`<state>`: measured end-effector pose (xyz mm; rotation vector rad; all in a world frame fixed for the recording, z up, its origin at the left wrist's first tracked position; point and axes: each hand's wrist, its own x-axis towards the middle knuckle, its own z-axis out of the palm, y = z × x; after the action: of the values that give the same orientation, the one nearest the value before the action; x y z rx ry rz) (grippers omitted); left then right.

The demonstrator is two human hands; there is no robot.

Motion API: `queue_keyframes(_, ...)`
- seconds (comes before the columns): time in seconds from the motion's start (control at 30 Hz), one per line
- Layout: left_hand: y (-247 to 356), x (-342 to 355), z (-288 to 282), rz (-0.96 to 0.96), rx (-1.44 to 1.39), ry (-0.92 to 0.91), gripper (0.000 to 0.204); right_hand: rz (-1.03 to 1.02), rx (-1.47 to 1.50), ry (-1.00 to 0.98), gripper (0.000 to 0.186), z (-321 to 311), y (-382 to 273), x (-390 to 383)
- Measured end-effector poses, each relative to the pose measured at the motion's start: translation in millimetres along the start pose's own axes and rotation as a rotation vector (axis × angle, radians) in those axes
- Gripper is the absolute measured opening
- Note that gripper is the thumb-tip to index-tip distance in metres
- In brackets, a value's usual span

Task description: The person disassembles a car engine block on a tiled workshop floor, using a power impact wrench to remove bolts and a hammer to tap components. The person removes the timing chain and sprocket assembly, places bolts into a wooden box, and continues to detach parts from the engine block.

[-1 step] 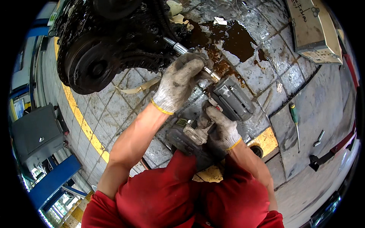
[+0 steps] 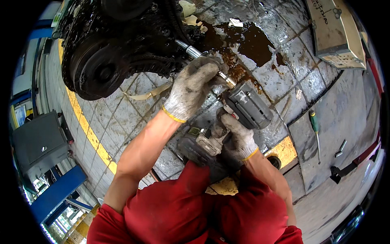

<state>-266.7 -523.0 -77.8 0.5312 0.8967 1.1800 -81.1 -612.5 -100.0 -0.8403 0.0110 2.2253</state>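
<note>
My left hand [image 2: 191, 85], in a dirty grey-white knit glove, is wrapped round a shiny socket extension bar [image 2: 192, 51]. The bar runs from the nose of a dark grey cordless impact wrench [image 2: 250, 106] up to a black, oil-coated engine [image 2: 105, 53] with round pulleys. Its tip meets the engine's lower right side; what it sits on there is too dark to make out. Gloved as well, my right hand [image 2: 239, 136] is closed round the wrench's handle. The wrench's bulky battery [image 2: 195, 148] lies close to my red-clothed knees.
Brown oil [image 2: 256, 42] is pooled on the tiled floor beside the engine. At right are a wooden box [image 2: 337, 36], a green-handled screwdriver [image 2: 314, 124] and a small metal socket [image 2: 340, 149] on a grey mat. A grey cabinet [image 2: 40, 140] stands at left.
</note>
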Motion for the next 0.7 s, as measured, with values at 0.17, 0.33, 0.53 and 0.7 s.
queue_keyframes(0.17,-3,1,2,0.015,-0.017,0.045,0.026,0.061,0.159,0.009,0.045,-2,1,1)
queue_keyframes(0.33,1,0,5,0.011,-0.024,0.037,0.027,-0.022,-0.045,0.047,0.044,-5,-2,-1)
queue_keyframes(0.53,-2,-3,5,0.023,-0.038,0.086,0.021,-0.055,0.0,0.054,0.042,-6,-2,-1)
queue_keyframes(0.7,-9,-9,-9,0.186,-0.145,0.211,0.016,-0.086,-0.019,-0.01,0.042,-6,-6,-3)
